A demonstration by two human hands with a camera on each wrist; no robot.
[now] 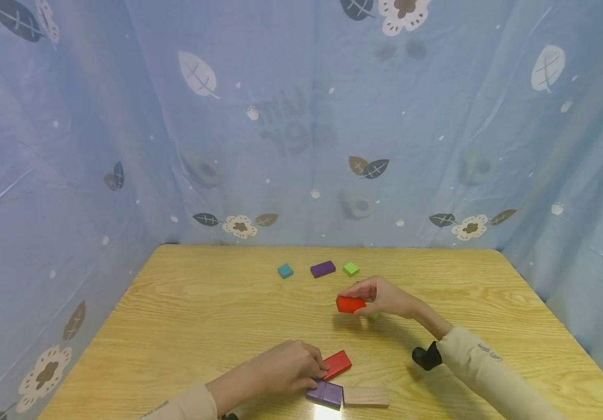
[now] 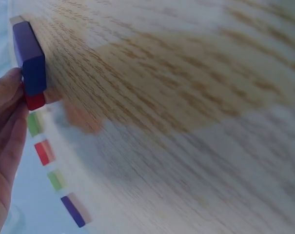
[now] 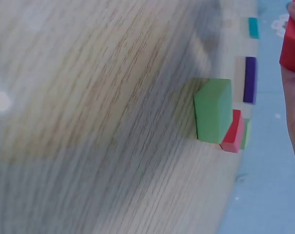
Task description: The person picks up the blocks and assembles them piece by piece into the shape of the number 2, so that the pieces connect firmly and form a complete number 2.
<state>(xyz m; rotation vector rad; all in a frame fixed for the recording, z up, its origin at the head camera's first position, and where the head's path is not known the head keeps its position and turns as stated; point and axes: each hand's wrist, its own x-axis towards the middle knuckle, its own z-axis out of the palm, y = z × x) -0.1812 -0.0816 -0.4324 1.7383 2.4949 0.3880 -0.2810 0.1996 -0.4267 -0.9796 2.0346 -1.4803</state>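
Note:
My right hand (image 1: 380,296) pinches a red block (image 1: 350,304) just above the table, thumb below and fingers over the top. In the right wrist view that red block shows only at the right edge. A light green block (image 3: 213,111) stands close by, mostly hidden behind this hand in the head view. My left hand (image 1: 293,366), its fingers curled, holds the near end of another red block (image 1: 338,364) lying on the table. The left thumb is at the corner of a purple block (image 1: 325,394). A plain wood block (image 1: 366,396) lies against the purple one's right side.
Toward the back of the wooden table (image 1: 202,303) lie a blue block (image 1: 285,270), a dark purple block (image 1: 323,269) and a green block (image 1: 351,268). Another red block (image 3: 232,132) sits behind the light green one. A patterned blue curtain (image 1: 301,116) surrounds the table.

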